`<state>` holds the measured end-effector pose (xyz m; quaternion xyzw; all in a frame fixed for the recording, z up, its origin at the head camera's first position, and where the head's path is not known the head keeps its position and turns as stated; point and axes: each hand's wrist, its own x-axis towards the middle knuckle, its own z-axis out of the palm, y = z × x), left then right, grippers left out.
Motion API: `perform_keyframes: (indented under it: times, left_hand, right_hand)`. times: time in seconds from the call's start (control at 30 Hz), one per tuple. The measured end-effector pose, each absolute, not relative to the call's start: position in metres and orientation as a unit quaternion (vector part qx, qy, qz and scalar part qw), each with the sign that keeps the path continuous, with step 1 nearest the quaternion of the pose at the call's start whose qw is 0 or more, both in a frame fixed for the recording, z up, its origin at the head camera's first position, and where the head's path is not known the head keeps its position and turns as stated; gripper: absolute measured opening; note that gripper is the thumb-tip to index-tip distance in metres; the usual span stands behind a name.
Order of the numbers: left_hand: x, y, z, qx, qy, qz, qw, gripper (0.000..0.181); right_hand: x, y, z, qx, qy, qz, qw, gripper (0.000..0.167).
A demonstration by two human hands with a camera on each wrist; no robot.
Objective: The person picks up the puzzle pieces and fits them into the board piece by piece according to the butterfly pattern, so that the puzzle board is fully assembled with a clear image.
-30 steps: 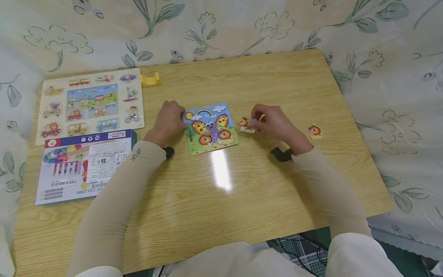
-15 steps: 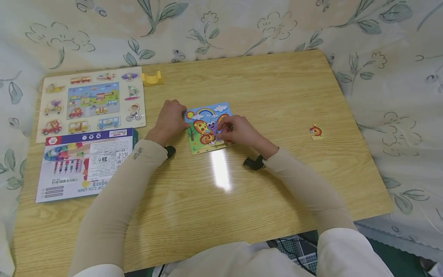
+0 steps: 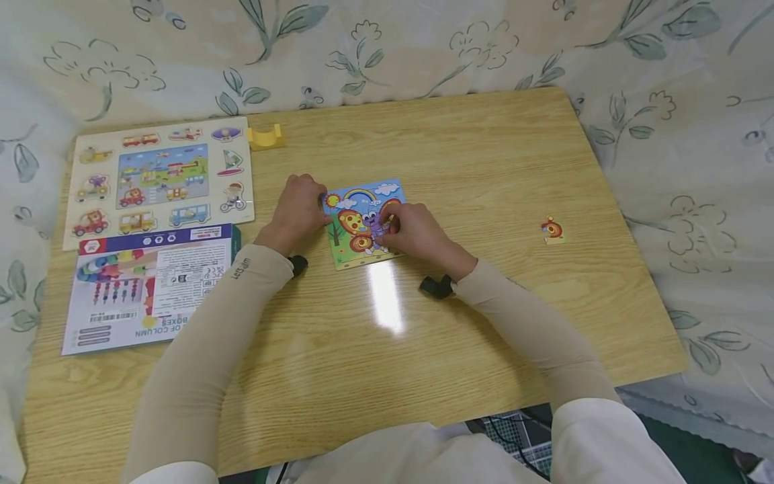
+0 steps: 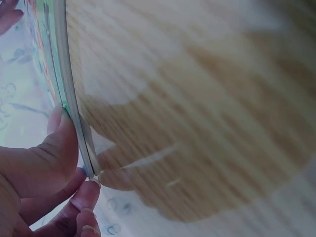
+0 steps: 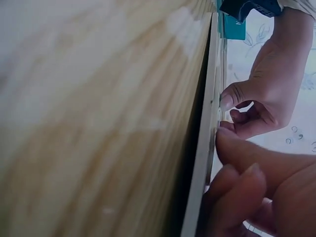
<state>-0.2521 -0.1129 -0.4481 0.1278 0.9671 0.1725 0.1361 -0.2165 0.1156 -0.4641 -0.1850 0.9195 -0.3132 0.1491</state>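
A square puzzle board (image 3: 338, 252) with a butterfly, sun and rainbow picture lies mid-table. My left hand (image 3: 297, 210) holds its left edge; in the left wrist view the thumb (image 4: 61, 133) lies along the edge, with fingers at the corner. Over the right half of the board, my right hand (image 3: 417, 232) has its fingers curled, pinching a small puzzle piece mostly hidden under them. The right wrist view shows the right thumb (image 5: 232, 143) at the board's top face. Another puzzle piece (image 3: 553, 230), with a red-orange spiral, lies apart on the right.
A vehicle puzzle board (image 3: 226, 214) lies at the far left, beside a yellow curved block (image 3: 265, 138). In front of it is a printed box (image 3: 133, 329). A flowered curtain (image 3: 411, 40) borders the table's back and sides.
From right of the board, my right hand has moved left with the small piece onto the butterfly picture. During the last half second it has shifted only slightly. My left hand stays at the left edge.
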Motion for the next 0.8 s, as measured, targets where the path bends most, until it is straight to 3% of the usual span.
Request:
perform_keyframes:
  times: [0.53, 0.8]
  left_hand:
    - [-0.250, -0.112, -0.447, 0.123, 0.968, 0.173, 0.135, 0.049]
    - [-0.251, -0.112, -0.447, 0.124, 0.966, 0.175, 0.144, 0.050]
  right_hand:
    - [-0.210, 0.112, -0.465, -0.202, 0.937, -0.258, 0.123, 0.028]
    - [-0.211, 0.185, -0.446, -0.128, 0.952, -0.263, 0.095, 0.026]
